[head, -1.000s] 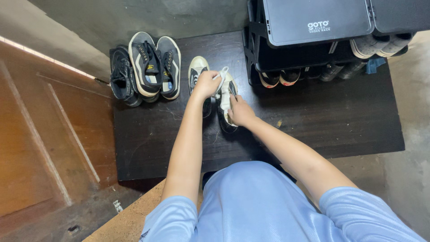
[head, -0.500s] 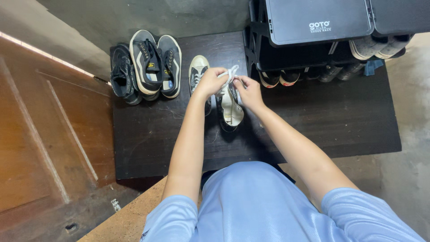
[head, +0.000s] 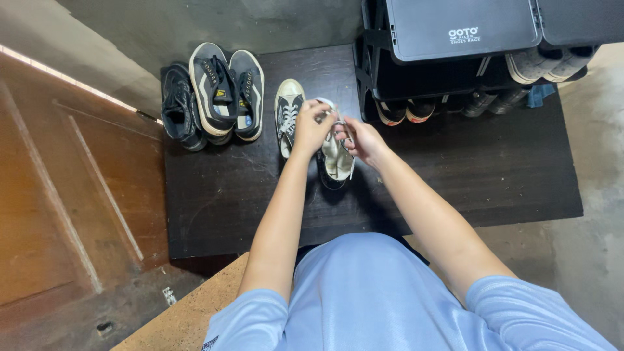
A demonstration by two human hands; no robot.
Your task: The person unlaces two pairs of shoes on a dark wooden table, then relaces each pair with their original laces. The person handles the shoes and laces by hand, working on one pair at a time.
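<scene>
Two black low sneakers with cream soles and white laces stand side by side on a dark wooden board (head: 455,169). The left sneaker (head: 287,112) stands free. Over the right sneaker (head: 336,162) both hands work at the white lace (head: 325,103). My left hand (head: 313,127) pinches the lace near the shoe's front. My right hand (head: 363,138) holds the lace on the shoe's right side. The hands hide the sneaker's front half.
More shoes sit at the board's back left: a black high-top (head: 177,107) and a grey and black pair (head: 227,91). A black plastic shoe rack (head: 455,39) with several shoes fills the back right. A brown wooden door panel (head: 58,195) lies on the left.
My right hand moved from the shoe's heel up to the lace, then both hands shifted slightly right and down on it. The left sneaker is now uncovered.
</scene>
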